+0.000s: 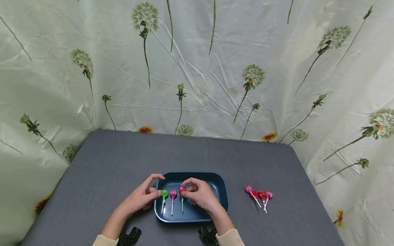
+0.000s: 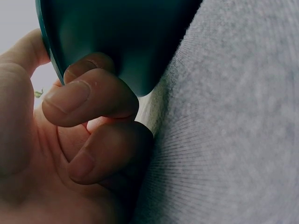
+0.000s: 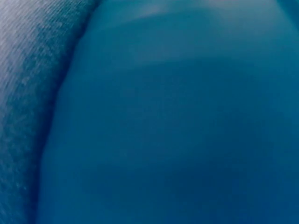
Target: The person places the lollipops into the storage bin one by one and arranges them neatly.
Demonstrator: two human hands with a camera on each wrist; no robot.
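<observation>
Gray table point(image 1: 264, 234) spreads across the lower half of the frame, its far corners rounded. At the bottom edge, one cream sleeve point(image 1: 102, 245) enters left of center and another sleeve point(image 1: 234, 245) right of center, with a black device point(image 1: 130, 237) on the left wrist and a matching device point(image 1: 206, 234) on the right.

Just below the middle of the frame, a person's left hand point(image 1: 142, 196) holds the left edge of a blue tray point(image 1: 193, 222), the index finger at the rim near the tray's upper left corner and the thumb over the side. The left wrist view shows the other fingers curled against the tray's outer wall. The right hand point(image 1: 203, 196), reaching over the tray, pinches a red lollipop point(image 1: 182, 190) by its head between thumb and fingers, its green stick pointing down the frame.

To its left in the tray lie a pink lollipop point(image 1: 173, 193) and, beside the left thumb, a green lollipop point(image 1: 165, 194); whether thumb and candy touch is hard to tell. All three stand side by side in a row, heads toward the top of the frame. Blurred blue tray fills most of the right wrist view.

At right of center, four more lollipops point(image 1: 261, 195), red and pink, lie bunched on the table, white sticks crossing. Pale cloth point(image 1: 200, 73) printed with dandelions hangs behind, filling the upper frame.
</observation>
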